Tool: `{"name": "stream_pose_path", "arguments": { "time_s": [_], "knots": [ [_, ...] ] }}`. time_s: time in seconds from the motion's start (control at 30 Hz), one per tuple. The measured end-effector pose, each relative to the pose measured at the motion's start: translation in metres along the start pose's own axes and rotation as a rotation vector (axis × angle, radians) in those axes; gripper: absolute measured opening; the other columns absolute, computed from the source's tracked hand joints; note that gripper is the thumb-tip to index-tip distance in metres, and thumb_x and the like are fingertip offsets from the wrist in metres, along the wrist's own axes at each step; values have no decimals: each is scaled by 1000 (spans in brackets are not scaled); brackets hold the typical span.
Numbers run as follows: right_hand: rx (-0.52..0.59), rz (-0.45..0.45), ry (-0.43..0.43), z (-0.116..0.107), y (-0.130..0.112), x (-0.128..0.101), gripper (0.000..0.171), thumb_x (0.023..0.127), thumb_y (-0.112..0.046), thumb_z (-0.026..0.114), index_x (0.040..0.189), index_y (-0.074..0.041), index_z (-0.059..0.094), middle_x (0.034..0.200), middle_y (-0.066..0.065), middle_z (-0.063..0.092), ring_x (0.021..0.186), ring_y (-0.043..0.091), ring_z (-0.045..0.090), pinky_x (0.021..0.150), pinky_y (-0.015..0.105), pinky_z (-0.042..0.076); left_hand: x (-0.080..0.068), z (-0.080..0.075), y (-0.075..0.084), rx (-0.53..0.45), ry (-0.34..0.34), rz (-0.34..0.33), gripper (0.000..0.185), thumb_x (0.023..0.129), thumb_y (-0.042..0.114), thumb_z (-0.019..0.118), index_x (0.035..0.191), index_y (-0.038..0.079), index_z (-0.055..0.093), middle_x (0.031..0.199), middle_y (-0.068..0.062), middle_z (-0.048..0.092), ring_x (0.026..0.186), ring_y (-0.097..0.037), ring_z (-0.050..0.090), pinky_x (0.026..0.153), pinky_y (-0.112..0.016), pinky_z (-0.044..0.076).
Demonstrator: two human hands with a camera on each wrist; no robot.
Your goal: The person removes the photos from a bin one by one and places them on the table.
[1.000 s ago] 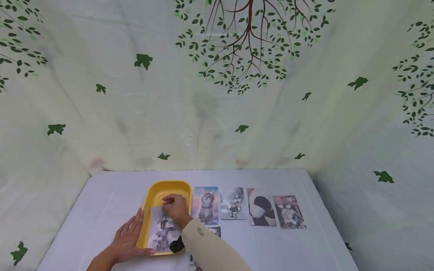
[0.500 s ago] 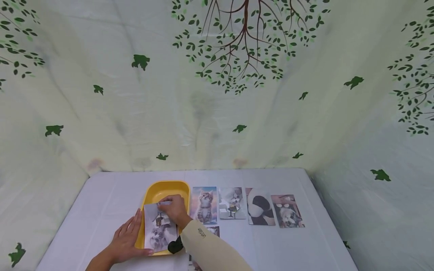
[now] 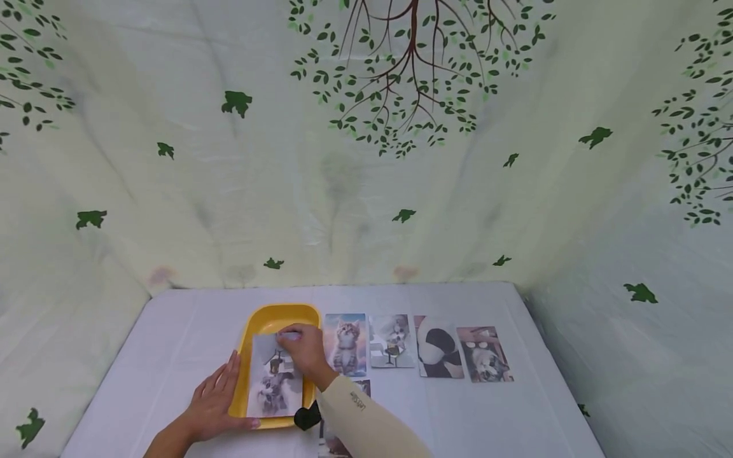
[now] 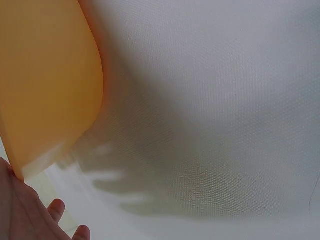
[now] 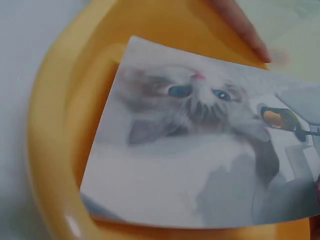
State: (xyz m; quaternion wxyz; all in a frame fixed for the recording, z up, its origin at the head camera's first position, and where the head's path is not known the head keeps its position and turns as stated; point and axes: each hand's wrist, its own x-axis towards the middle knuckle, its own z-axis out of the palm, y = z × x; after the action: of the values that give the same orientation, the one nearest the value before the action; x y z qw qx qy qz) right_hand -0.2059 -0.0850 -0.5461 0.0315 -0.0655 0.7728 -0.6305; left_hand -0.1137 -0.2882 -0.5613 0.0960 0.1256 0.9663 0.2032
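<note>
In the head view a kitten picture card [image 3: 272, 378] overlaps the inside of a yellow tray [image 3: 280, 312]. My right hand [image 3: 309, 351] pinches this card by its far edge, thumb and fingers at its upper right corner. Seen from the right wrist, the card [image 5: 200, 135] shows an upside-down kitten with blue eyes and bends slightly above the tray floor. My left hand [image 3: 214, 401] rests against the tray's left side with straight fingers, its thumb along the near rim. From the left wrist, part of the hand [image 4: 25, 215] shows against the tray wall [image 4: 50, 90].
Right of the tray lies a row of picture cards: a kitten card [image 3: 345, 346], a pale card [image 3: 392, 342], a black-and-white card [image 3: 439, 348] and a cat card [image 3: 485, 356]. More cards lie partly hidden under my right sleeve [image 3: 366, 416]. A leaf-printed curtain [image 3: 343, 191] surrounds the white table.
The pinched card shifts left, then slightly right and toward the tray's far end, my right hand moving with it. My left hand stays at the tray's side.
</note>
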Motion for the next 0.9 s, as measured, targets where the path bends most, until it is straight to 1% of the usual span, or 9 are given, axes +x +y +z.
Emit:
{"name": "stream_pose_path", "arguments": {
  "time_s": [0.17, 0.2, 0.3, 0.37, 0.5, 0.6, 0.7, 0.8, 0.9],
  "knots": [
    [2, -57, 61, -21, -4, 4, 12, 85, -18, 75, 92, -9, 77, 90, -2, 71, 68, 5, 58, 65, 22, 50, 0, -2, 3, -9, -11, -14, 138, 66, 67, 72, 151, 4, -15, 159, -21, 2, 134, -47, 19, 102, -68, 16],
    [16, -53, 76, -24, -4, 5, 12, 84, -18, 75, 92, -9, 77, 90, -2, 70, 69, 5, 58, 66, 22, 51, 0, -3, 3, -6, -16, -22, 138, 65, 67, 72, 151, 3, -15, 158, -22, 4, 133, -47, 19, 103, -68, 16],
    [60, -14, 132, -36, -7, 6, 13, 82, -20, 77, 91, -10, 77, 92, -4, 70, 87, 8, 63, 78, 25, 52, 0, -1, 2, 11, 8, -12, 137, 65, 68, 71, 151, 3, -13, 158, -22, 6, 133, -46, 20, 102, -68, 18],
    [100, 9, 155, -45, -8, 4, 14, 82, -21, 78, 90, -11, 77, 93, -4, 70, 88, 8, 62, 79, 25, 52, -1, -1, 3, 17, 15, -9, 137, 65, 69, 71, 151, 1, -12, 158, -22, 7, 133, -46, 21, 102, -68, 19],
    [158, 30, 146, -67, -7, -1, 16, 82, -22, 78, 92, -9, 76, 88, -1, 70, 66, 6, 57, 61, 23, 49, 0, -1, 3, 18, -8, -23, 137, 66, 68, 71, 151, 0, -13, 158, -22, 5, 133, -47, 20, 102, -70, 19],
    [137, 34, 138, -86, 2, -7, 17, 82, -21, 78, 93, -8, 76, 86, 0, 69, 53, 5, 49, 51, 22, 45, 1, -1, 5, 24, -43, -49, 138, 66, 69, 70, 150, 0, -15, 157, -23, 4, 133, -47, 18, 102, -71, 19],
    [93, 21, 131, -108, 14, -15, 18, 81, -17, 78, 94, -4, 76, 89, 4, 70, 64, 5, 56, 59, 21, 48, 2, -2, 5, 29, -60, -61, 138, 66, 69, 71, 150, -2, -14, 157, -25, 4, 134, -47, 18, 102, -72, 19],
    [57, 19, 121, -131, 26, -27, 21, 82, -14, 77, 96, 0, 75, 98, 9, 71, 87, 10, 61, 73, 23, 51, 4, -2, 6, 29, -69, -70, 139, 66, 69, 70, 149, -2, -15, 156, -25, 4, 134, -47, 17, 102, -72, 19],
    [39, 37, 115, -155, 37, -40, 22, 83, -13, 76, 97, 3, 74, 102, 13, 70, 91, 17, 62, 74, 25, 52, 4, -3, 7, 24, -70, -73, 140, 65, 69, 71, 149, -2, -15, 156, -26, 3, 134, -47, 16, 102, -72, 18]
  ]
}}
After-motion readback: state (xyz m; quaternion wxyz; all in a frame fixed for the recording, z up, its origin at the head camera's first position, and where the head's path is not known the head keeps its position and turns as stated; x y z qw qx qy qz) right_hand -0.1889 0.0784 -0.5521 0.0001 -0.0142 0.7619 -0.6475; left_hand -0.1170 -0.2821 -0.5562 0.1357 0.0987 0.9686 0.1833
